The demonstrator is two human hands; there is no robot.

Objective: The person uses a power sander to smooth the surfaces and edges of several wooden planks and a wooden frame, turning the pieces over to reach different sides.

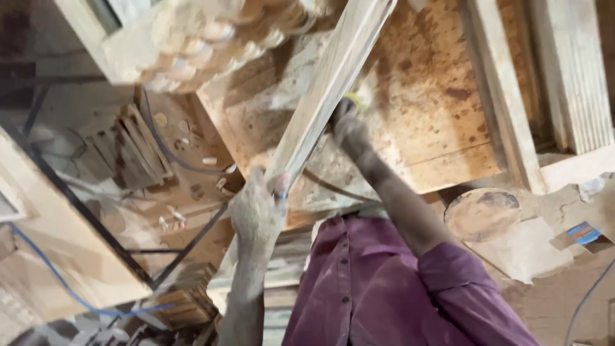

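Purple shirt (pixel 384 288) at 6 o'clock, dusty. Left hand (pixel 256 208) raised from a bent arm, fingers wrapped round the plank's (pixel 330 83) lower end. Plank slants up toward 1 o'clock. Right hand (pixel 349 128) reaches forward at arm's length, clenched on something yellow (pixel 352 99) behind the plank, over the stained tabletop (pixel 435 96).
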